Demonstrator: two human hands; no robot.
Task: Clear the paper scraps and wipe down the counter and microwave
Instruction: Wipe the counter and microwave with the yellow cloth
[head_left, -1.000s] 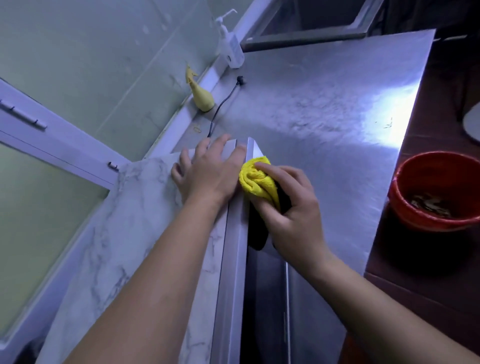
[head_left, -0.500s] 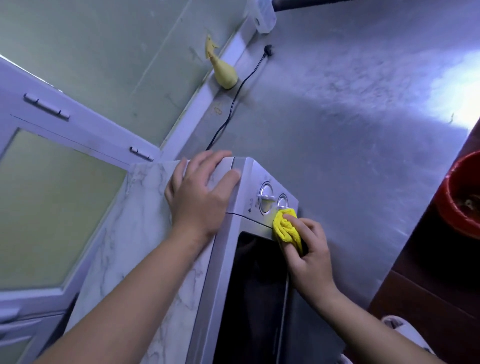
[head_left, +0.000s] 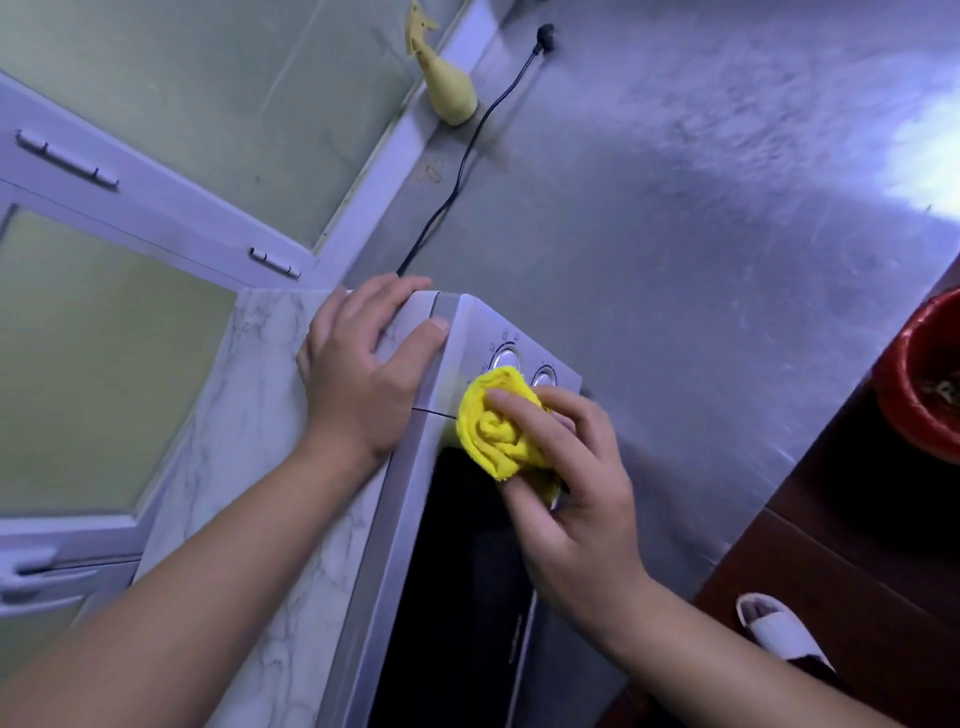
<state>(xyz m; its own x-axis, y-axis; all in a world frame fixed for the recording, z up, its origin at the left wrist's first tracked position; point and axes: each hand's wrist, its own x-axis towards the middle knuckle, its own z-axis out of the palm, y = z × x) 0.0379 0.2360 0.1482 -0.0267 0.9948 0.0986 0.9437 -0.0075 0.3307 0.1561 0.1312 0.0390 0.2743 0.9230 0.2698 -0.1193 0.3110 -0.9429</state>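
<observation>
A silver microwave (head_left: 447, 519) with a marble-patterned top stands on the steel counter (head_left: 701, 234). My left hand (head_left: 363, 374) rests flat on its top right corner, fingers wrapped over the edge. My right hand (head_left: 566, 488) grips a bunched yellow cloth (head_left: 498, 431) and presses it against the microwave's front, just below the two round knobs (head_left: 506, 358) and at the top of the dark door glass. No paper scraps show on the counter.
A black power cord (head_left: 467, 150) runs from the microwave along the counter's back. A yellow bottle-shaped object (head_left: 449, 88) stands on the back ledge. A red basin (head_left: 924, 384) sits on the dark floor at right, a white slipper (head_left: 779, 634) below it. Cabinet doors hang at left.
My right hand has slid the cloth from the microwave's top edge down its front panel, then left toward the door's top corner. The left hand stays on top; the camera leaned further forward.
</observation>
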